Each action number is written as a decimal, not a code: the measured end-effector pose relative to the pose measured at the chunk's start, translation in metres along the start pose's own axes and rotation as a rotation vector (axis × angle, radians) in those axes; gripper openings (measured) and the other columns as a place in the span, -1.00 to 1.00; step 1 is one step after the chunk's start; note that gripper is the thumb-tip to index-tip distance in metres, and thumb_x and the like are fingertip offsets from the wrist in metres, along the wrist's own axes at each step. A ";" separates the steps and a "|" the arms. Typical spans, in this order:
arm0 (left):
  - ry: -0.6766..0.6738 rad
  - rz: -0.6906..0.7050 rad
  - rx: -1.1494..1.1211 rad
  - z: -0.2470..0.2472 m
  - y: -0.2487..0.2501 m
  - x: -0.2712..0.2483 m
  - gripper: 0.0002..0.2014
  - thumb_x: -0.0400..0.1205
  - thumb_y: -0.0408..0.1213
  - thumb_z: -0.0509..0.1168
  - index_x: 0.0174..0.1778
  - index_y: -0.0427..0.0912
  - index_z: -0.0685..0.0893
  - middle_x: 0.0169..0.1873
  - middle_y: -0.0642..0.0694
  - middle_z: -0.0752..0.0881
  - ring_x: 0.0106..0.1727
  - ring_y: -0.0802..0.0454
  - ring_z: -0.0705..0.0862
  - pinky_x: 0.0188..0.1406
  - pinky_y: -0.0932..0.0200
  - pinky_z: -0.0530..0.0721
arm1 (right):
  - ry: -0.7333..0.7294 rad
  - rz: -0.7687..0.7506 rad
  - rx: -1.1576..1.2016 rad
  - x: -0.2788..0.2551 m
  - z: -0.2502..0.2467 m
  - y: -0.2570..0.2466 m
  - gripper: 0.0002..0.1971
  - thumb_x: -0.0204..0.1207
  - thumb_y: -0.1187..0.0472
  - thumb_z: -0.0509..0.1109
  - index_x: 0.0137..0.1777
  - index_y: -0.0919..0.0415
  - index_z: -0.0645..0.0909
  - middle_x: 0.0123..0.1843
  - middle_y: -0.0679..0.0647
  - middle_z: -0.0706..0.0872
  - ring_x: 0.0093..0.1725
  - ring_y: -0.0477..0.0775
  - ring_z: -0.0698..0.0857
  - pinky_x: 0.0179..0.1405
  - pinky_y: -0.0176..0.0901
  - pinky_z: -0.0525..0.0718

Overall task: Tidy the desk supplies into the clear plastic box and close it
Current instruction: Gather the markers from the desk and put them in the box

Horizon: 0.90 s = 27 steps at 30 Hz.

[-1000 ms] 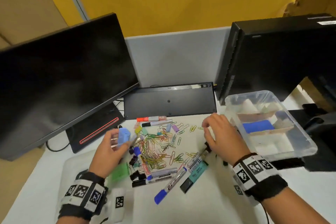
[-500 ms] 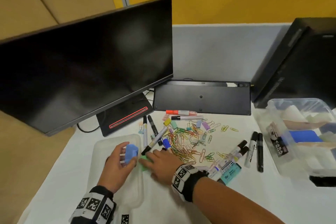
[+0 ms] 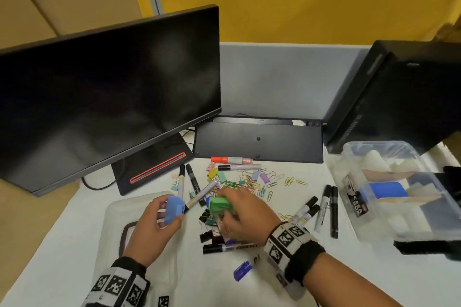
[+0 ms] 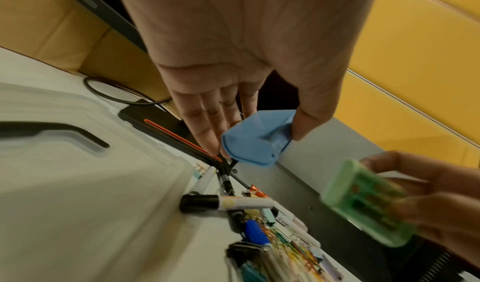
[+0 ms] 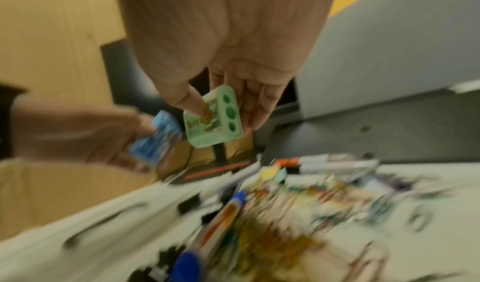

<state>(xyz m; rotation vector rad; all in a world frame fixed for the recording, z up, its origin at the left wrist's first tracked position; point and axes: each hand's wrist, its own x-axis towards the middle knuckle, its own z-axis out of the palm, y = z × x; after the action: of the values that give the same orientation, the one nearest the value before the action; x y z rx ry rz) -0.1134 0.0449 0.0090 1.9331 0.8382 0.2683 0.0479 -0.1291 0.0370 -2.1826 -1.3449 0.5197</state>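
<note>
My left hand [image 3: 159, 219] pinches a small blue sharpener [image 3: 173, 208] [image 4: 255, 140] between thumb and fingers, above the box lid [image 3: 117, 209]. Just to its right, my right hand [image 3: 239, 214] holds a green sharpener [image 3: 219, 204] [image 5: 214, 118] with three holes, lifted a little over the pile of markers [image 3: 229, 248] and coloured paper clips [image 3: 249, 182]. The clear plastic box [image 3: 389, 217] stands open at the right, with a blue pad [image 3: 386, 189] and pale items inside.
A black monitor [image 3: 107, 92] fills the left, its stand [image 3: 152, 169] behind the lid. A black keyboard [image 3: 258, 139] leans on the grey partition. A black computer case [image 3: 399, 92] rises behind the box. More markers [image 3: 329, 207] lie between pile and box.
My right hand has picked the green sharpener up off the desk beside the lid. The left hand still holds the blue sharpener, barely moved.
</note>
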 end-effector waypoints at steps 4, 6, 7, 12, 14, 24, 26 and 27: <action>-0.073 0.020 -0.038 0.026 0.015 0.000 -0.68 0.51 -0.11 0.44 0.14 0.20 0.54 0.10 0.14 0.68 0.06 0.08 0.71 0.07 0.11 0.68 | 0.277 0.016 -0.101 -0.040 -0.073 0.040 -0.62 0.58 0.11 0.22 0.41 -0.03 0.47 0.17 -0.09 0.54 0.18 -0.09 0.46 0.16 -0.19 0.55; -0.123 0.031 -0.024 0.041 0.025 0.000 -0.67 0.51 -0.17 0.44 0.10 0.24 0.52 0.09 0.15 0.68 0.07 0.10 0.70 0.04 0.19 0.64 | 0.418 0.111 -0.136 -0.063 -0.106 0.066 -0.63 0.58 0.15 0.25 0.39 -0.05 0.50 0.09 -0.09 0.48 0.11 -0.10 0.45 0.09 -0.21 0.53; -0.150 0.036 -0.017 0.048 0.030 0.000 -0.65 0.52 -0.20 0.44 0.09 0.25 0.50 0.10 0.14 0.68 0.07 0.12 0.70 0.01 0.24 0.63 | 0.453 0.191 -0.148 -0.076 -0.122 0.079 -0.62 0.58 0.17 0.27 0.40 -0.05 0.50 0.10 -0.08 0.48 0.12 -0.10 0.44 0.10 -0.20 0.52; -0.219 0.058 0.079 0.085 0.055 0.001 -0.57 0.50 -0.26 0.45 0.23 0.07 0.48 0.10 0.08 0.66 0.09 0.19 0.65 0.16 0.18 0.63 | 0.329 0.669 -0.213 -0.129 -0.187 0.140 -0.57 0.56 0.19 0.35 0.43 0.05 0.45 0.23 0.12 0.61 0.22 0.16 0.58 0.18 0.02 0.56; -0.229 0.097 0.105 0.098 0.067 0.000 -0.56 0.50 -0.27 0.46 0.23 0.09 0.48 0.05 0.16 0.65 0.05 0.35 0.61 0.02 0.39 0.58 | 0.333 0.775 -0.197 -0.137 -0.198 0.158 -0.64 0.52 0.20 0.41 0.29 0.15 0.45 0.13 0.19 0.66 0.05 0.18 0.62 -0.02 -0.06 0.55; -0.250 0.120 0.139 0.119 0.082 -0.002 -0.54 0.47 -0.29 0.49 0.24 0.04 0.52 0.05 0.19 0.69 0.05 0.32 0.68 -0.06 0.48 0.61 | 0.152 0.979 -0.240 -0.113 -0.203 0.206 -0.71 0.42 0.12 0.53 0.10 0.19 0.66 0.09 0.13 0.70 0.08 0.11 0.67 0.04 -0.10 0.63; -0.238 0.134 0.135 0.118 0.082 -0.004 -0.55 0.46 -0.31 0.50 0.22 0.03 0.53 0.03 0.19 0.70 0.03 0.41 0.68 -0.10 0.53 0.60 | 0.127 1.047 -0.201 -0.107 -0.203 0.210 -0.66 0.38 0.06 0.57 0.08 0.23 0.68 0.05 0.12 0.74 0.03 0.09 0.70 -0.07 -0.15 0.60; -0.239 0.133 0.128 0.118 0.082 -0.004 -0.54 0.45 -0.32 0.50 0.22 0.04 0.53 0.04 0.19 0.70 0.03 0.47 0.66 -0.11 0.55 0.60 | 0.119 1.076 -0.176 -0.104 -0.203 0.213 -0.64 0.36 0.05 0.59 0.06 0.24 0.68 0.00 0.12 0.75 -0.02 0.08 0.71 -0.15 -0.17 0.59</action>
<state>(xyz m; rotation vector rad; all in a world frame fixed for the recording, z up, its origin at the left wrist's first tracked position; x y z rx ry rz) -0.0199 -0.0640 0.0200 2.0954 0.5827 0.0609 0.2668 -0.3487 0.0729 -2.9063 -0.0384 0.6242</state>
